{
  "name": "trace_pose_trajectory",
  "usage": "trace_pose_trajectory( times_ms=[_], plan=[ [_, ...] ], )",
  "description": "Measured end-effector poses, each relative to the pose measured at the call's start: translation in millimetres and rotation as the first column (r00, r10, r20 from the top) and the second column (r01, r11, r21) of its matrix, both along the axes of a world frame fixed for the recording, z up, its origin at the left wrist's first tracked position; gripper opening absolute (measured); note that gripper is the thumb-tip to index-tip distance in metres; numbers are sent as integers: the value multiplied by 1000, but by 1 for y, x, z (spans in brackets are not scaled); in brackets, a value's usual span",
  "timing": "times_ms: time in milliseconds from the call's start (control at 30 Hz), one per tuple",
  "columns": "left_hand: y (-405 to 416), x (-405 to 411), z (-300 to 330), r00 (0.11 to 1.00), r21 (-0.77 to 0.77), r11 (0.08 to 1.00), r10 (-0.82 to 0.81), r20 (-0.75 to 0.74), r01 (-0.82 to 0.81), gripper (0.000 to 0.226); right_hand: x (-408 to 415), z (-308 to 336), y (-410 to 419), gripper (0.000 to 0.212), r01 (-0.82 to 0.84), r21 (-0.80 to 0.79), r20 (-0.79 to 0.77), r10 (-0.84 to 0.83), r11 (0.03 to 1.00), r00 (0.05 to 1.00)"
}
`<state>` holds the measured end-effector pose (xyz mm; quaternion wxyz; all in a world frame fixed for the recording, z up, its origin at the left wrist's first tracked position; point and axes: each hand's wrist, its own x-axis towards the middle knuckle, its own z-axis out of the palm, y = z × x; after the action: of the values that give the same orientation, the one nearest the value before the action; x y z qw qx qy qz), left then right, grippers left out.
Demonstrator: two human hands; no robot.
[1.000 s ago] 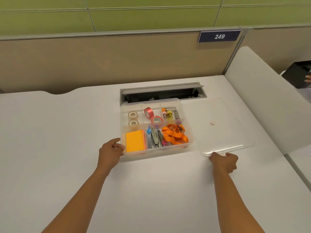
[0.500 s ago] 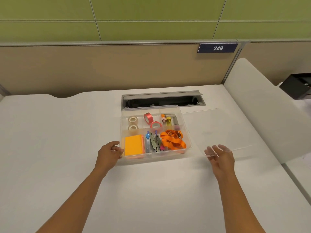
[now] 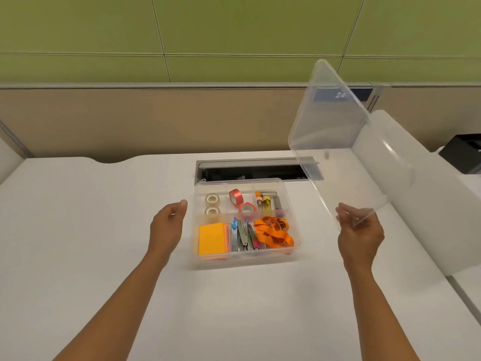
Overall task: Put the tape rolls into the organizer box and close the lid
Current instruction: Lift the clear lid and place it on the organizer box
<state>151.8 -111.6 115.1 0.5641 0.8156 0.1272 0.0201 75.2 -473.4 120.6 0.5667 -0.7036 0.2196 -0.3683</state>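
The clear organizer box (image 3: 295,216) sits open on the white desk. Its back compartments hold two clear tape rolls (image 3: 212,199) and two red tape rolls (image 3: 235,196). My right hand (image 3: 359,238) grips the near corner of the transparent lid (image 3: 335,142), which stands raised and tilted in the air to the right of the box. My left hand (image 3: 166,225) hovers just left of the box, fingers apart, touching nothing.
The box also holds an orange notepad (image 3: 212,238), staplers, an orange lanyard (image 3: 273,231) and markers. A cable slot (image 3: 250,170) lies behind the box. A white divider (image 3: 426,204) stands at the right, a beige partition behind.
My right hand has lifted the lid off the desk and tilted it upright. My left hand has let go of the box's left edge and opened.
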Motion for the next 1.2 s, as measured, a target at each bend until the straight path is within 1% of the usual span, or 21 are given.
trace_pose_trajectory(
  times_ms=[67, 133, 167, 233, 300, 333, 367, 433, 500, 533, 567, 633, 667, 700, 767, 833, 900, 967, 1067, 1133, 1200],
  plan=[
    [-3, 7, 13, 999, -174, 985, -10, -31, 4, 55, 6, 4, 2, 10, -55, -106, 7, 56, 993, 998],
    [-1, 13, 22, 997, -347, 938, -35, -65, 11, 66, 10, 7, 6, 21, -169, -229, 20, 178, 959, 984],
    [2, 15, 25, 996, -450, 893, -52, -75, 13, 74, 12, 8, 9, 24, -235, -277, 27, 252, 932, 967],
    [13, 18, 25, 992, -639, 770, -88, -96, 7, 87, 17, 8, 15, 25, -342, -342, 27, 373, 875, 928],
    [28, 19, 24, 983, -742, 670, -144, -115, 11, 89, 20, 6, 20, 28, -420, -395, 1, 457, 817, 889],
    [35, 18, 23, 976, -759, 650, -179, -123, 24, 86, 21, 3, 22, 32, -450, -407, -10, 488, 795, 873],
    [42, 16, 21, 969, -756, 654, -208, -131, 38, 78, 20, 1, 22, 36, -474, -404, -17, 511, 783, 859],
    [51, 10, 16, 964, -692, 718, -226, -137, 70, 58, 21, -3, 22, 37, -495, -393, -23, 529, 775, 848],
    [56, 3, 9, 970, -620, 781, -204, -135, 78, 40, 23, -7, 20, 24, -484, -357, -42, 504, 799, 863],
    [56, 0, 6, 972, -621, 781, -194, -131, 72, 33, 24, -8, 21, 22, -477, -314, -52, 487, 821, 872],
    [56, -2, 2, 975, -638, 767, -185, -125, 63, 29, 25, -9, 21, 27, -470, -251, -56, 472, 846, 880],
    [54, -6, -4, 980, -668, 744, -155, -123, 34, 25, 26, -12, 23, 41, -438, -26, -39, 437, 899, 899],
    [51, -7, -7, 983, -671, 741, -135, -124, 17, 24, 26, -14, 23, 44, -409, 105, -33, 414, 907, 910],
    [49, -8, -11, 986, -667, 745, -113, -125, 0, 24, 27, -16, 23, 43, -380, 235, -35, 398, 895, 917],
    [45, -10, -20, 989, -653, 756, -67, -131, -35, 23, 27, -23, 23, 36, -339, 456, -53, 405, 823, 913],
    [39, -12, -29, 990, -667, 743, -42, -138, -61, 23, 24, -30, 23, 26, -292, 551, -114, 417, 782, 902],
    [31, -14, -36, 989, -691, 718, -21, -143, -85, 23, 23, -34, 22, 18, -270, 546, -177, 424, 793, 888],
    [24, -16, -42, 990, -676, 729, 16, -138, -106, 23, 25, -39, 22, 17, -280, 492, -238, 437, 824, 867],
    [15, -19, -48, 994, -575, 813, 43, -101, -94, 21, 34, -45, 23, 25, -300, 373, -324, 426, 878, 845],
    [10, -20, -51, 996, -443, 893, 47, -78, -77, 19, 40, -49, 24, 32, -315, 263, -372, 397, 912, 839],
    [6, -19, -53, 996, -321, 943, 64, -65, -81, 18, 48, -52, 25, 35, -333, 136, -414, 359, 933, 836]
  ],
)
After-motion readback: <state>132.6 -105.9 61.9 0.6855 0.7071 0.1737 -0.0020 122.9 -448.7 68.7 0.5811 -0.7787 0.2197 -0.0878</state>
